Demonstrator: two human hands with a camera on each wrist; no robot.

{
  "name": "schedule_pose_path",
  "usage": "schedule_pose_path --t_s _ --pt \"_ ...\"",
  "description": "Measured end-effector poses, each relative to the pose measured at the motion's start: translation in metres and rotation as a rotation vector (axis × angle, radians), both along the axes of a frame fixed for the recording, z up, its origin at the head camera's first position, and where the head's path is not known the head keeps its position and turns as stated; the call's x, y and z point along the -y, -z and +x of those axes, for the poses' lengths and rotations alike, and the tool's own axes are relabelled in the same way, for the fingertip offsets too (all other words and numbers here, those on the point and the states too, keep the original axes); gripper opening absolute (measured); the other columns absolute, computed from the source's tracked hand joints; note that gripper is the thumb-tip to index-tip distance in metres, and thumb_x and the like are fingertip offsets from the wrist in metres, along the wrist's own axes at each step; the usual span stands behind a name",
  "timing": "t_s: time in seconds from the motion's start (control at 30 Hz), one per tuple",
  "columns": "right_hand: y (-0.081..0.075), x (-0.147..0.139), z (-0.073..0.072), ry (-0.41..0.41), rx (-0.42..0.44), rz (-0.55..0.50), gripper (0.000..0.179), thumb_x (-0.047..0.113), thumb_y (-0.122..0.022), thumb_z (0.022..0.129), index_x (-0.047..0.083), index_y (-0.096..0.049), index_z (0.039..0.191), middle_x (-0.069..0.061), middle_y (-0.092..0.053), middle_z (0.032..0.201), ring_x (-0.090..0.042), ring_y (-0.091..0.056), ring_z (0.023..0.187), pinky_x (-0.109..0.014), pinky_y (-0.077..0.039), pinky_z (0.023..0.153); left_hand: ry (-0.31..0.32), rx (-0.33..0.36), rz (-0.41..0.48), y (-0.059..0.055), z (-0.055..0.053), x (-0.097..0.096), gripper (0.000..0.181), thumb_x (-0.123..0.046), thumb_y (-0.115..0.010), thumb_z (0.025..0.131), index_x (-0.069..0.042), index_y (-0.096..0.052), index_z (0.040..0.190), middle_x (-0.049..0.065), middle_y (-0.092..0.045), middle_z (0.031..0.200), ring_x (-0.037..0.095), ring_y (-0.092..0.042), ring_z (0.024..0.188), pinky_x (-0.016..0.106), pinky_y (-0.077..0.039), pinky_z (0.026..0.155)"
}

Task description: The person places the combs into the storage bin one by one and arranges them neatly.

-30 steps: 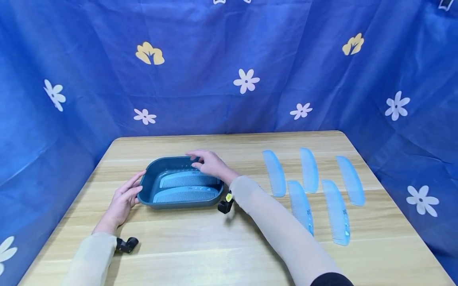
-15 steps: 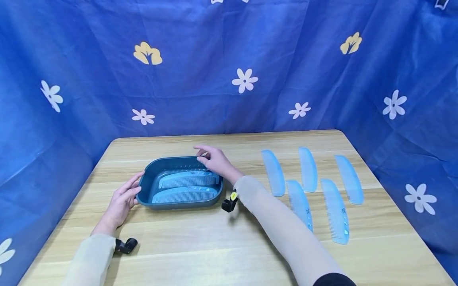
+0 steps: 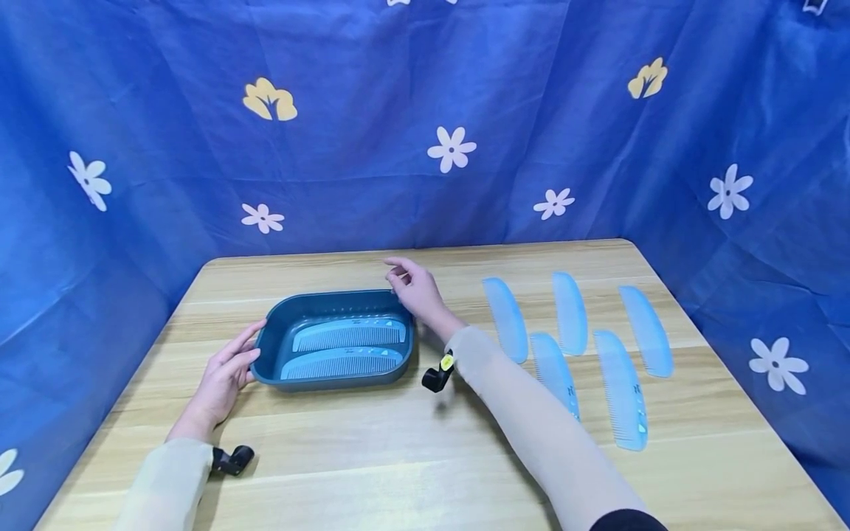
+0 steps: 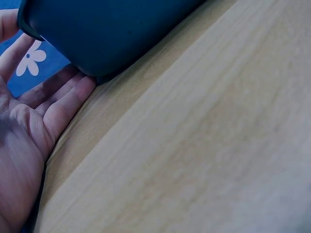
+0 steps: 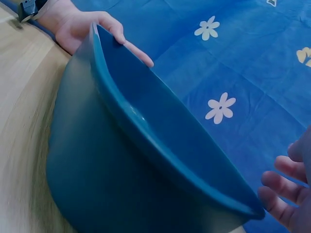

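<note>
A dark teal plastic basin sits at the left of the table. Two light blue combs, a rear comb and a front comb, lie side by side in it. My left hand rests against the basin's left end, thumb and fingers extended along its rim and outer wall. Just over the basin's right rear corner hovers my right hand, fingers loosely bent with nothing held. In the right wrist view, the right hand's fingertips appear beside the corner of the rim.
Several more light blue combs lie spread out at the right of the wooden table, among them a rear-left comb and a front comb. My right forearm partly covers one. A blue flowered cloth surrounds the table.
My right hand has risen out of the basin and moved right and back, past its rear corner. The left hand and the two combs in the basin stay as they were.
</note>
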State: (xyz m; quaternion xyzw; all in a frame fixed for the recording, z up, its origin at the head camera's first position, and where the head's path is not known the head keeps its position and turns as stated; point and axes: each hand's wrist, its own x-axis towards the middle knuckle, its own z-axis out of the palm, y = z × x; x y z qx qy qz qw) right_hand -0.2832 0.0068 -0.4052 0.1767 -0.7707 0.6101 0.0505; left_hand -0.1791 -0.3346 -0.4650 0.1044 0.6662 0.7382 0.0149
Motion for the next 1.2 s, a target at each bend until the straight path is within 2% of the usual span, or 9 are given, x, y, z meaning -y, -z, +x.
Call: schedule_pose_path --t_s 0.17,0.3,0.5,0.57,0.7,0.8,1.0,1.2 --pt "0.002 -0.007 0.000 0.035 0.021 -0.029 0.029 0.007 -0.056 0.092 0.009 -0.060 0.122 -0.008 -0.060 0.094 -0.019 -0.059 0.071 -0.024 -0.050 0.057 0.014 -0.019 0.005 0.001 -0.002 0.001 0.048 -0.005 -0.043 0.097 -0.007 -0.034 0.144 0.007 -0.047 0.118 0.009 -0.061 0.094 0.025 -0.052 0.071" --pt "0.001 -0.012 -0.001 0.024 0.010 -0.048 0.029 0.005 -0.056 0.092 0.004 -0.059 0.121 -0.015 -0.061 0.096 -0.027 -0.060 0.076 -0.024 -0.049 0.060 -0.001 -0.008 -0.001 0.001 -0.001 0.001 0.047 -0.006 -0.043 0.097 -0.008 -0.035 0.143 0.006 -0.050 0.116 0.009 -0.060 0.096 0.025 -0.052 0.071" --pt "0.003 -0.021 -0.005 -0.003 0.023 -0.084 0.031 0.001 -0.054 0.092 -0.003 -0.055 0.123 -0.024 -0.059 0.100 -0.045 -0.057 0.083 -0.049 -0.051 0.068 -0.014 0.010 -0.005 0.000 0.000 0.002 0.048 -0.007 -0.044 0.097 -0.008 -0.035 0.144 0.006 -0.048 0.118 0.009 -0.059 0.098 0.025 -0.052 0.071" --pt "0.004 -0.025 -0.006 0.007 0.029 -0.080 0.031 0.001 -0.055 0.092 -0.001 -0.056 0.122 -0.021 -0.059 0.098 -0.043 -0.058 0.081 -0.052 -0.050 0.068 -0.015 0.010 -0.005 -0.001 0.000 0.002 0.047 -0.007 -0.044 0.097 -0.009 -0.036 0.143 0.006 -0.047 0.119 0.009 -0.059 0.098 0.025 -0.052 0.072" --pt "0.005 -0.032 -0.007 0.047 0.013 -0.054 0.030 0.005 -0.056 0.092 0.004 -0.058 0.121 -0.012 -0.060 0.094 -0.029 -0.060 0.074 -0.046 -0.052 0.065 -0.018 0.007 -0.006 -0.001 0.000 0.002 0.047 -0.007 -0.044 0.097 -0.009 -0.036 0.143 0.006 -0.048 0.119 0.009 -0.059 0.097 0.025 -0.052 0.071" --pt "0.004 -0.038 -0.007 0.062 -0.011 -0.046 0.029 0.005 -0.055 0.092 0.005 -0.059 0.121 -0.012 -0.060 0.093 -0.025 -0.059 0.071 -0.045 -0.052 0.063 -0.017 0.005 -0.008 -0.001 0.000 0.003 0.048 -0.007 -0.044 0.097 -0.008 -0.035 0.144 0.006 -0.048 0.119 0.009 -0.059 0.097 0.025 -0.052 0.071" --pt "0.004 -0.053 -0.008 0.080 -0.004 -0.048 0.030 0.004 -0.055 0.092 0.005 -0.058 0.122 -0.014 -0.059 0.095 -0.034 -0.059 0.075 -0.052 -0.050 0.064 -0.010 0.006 -0.023 -0.001 0.000 0.002 0.048 -0.007 -0.043 0.097 -0.008 -0.034 0.144 0.007 -0.048 0.119 0.009 -0.059 0.098 0.025 -0.052 0.072" --pt "0.004 -0.069 -0.006 0.113 0.013 -0.046 0.031 0.004 -0.054 0.092 0.004 -0.057 0.123 -0.016 -0.058 0.097 -0.038 -0.060 0.079 -0.054 -0.050 0.066 -0.003 0.000 -0.023 0.000 0.001 0.000 0.047 -0.006 -0.042 0.097 -0.007 -0.034 0.144 0.007 -0.049 0.118 0.009 -0.059 0.097 0.024 -0.052 0.073"
